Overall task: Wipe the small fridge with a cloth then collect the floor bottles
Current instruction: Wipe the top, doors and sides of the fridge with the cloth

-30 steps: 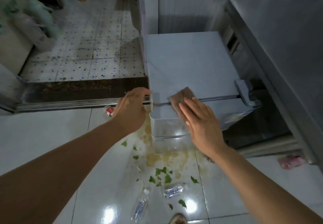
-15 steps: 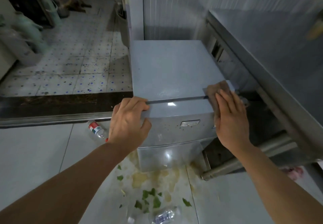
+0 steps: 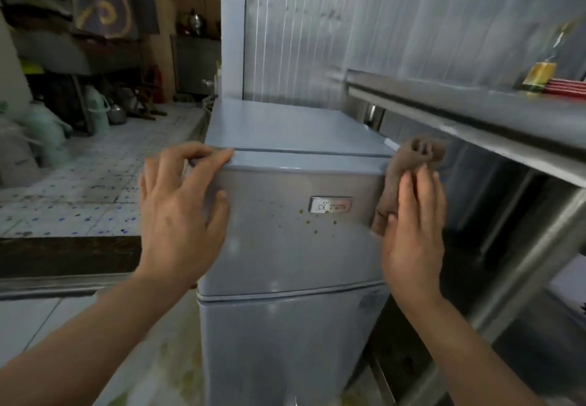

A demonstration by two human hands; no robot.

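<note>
The left hand (image 3: 180,212) braces the small fridge (image 3: 291,247) at its upper left front corner, fingers curled over the top edge, thumb on the door. The right hand (image 3: 412,231) presses a brown cloth (image 3: 409,174) flat-fingered against the fridge's upper right corner, thumb tucked by the cloth's lower end. Step 1, the wiping, looks underway. Brown specks (image 3: 314,221) dot the door below the badge (image 3: 330,205), so I'd guess the cloth should sweep left across them. No floor bottles are in view.
</note>
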